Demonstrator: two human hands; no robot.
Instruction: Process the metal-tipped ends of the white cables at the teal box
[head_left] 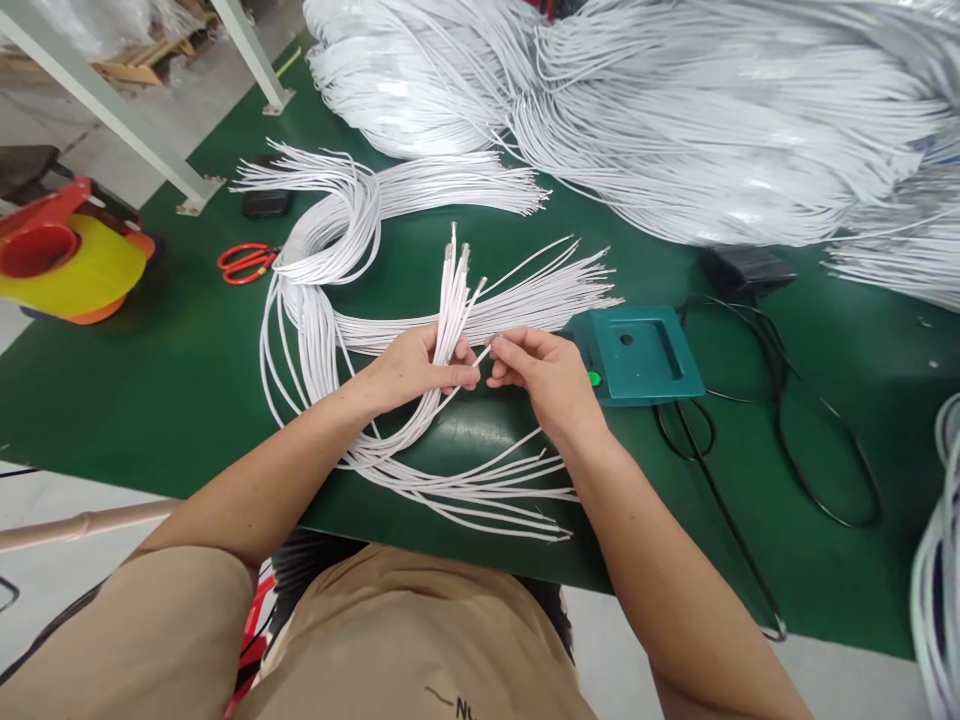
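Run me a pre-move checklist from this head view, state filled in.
1. Left hand closed on the wire bundle: ok.
2. Right hand pinching a single wire: ok.
3. Bundle tips level with each other: not ok, they end at different heights.
4. Number of wires in the bundle: cannot tell, they overlap.
5. Scissors away from both hands: ok, they lie left of the hands, by the looped wires.
6. Green device powered: cannot tell; its green button looks bright, but that may not mean lit.
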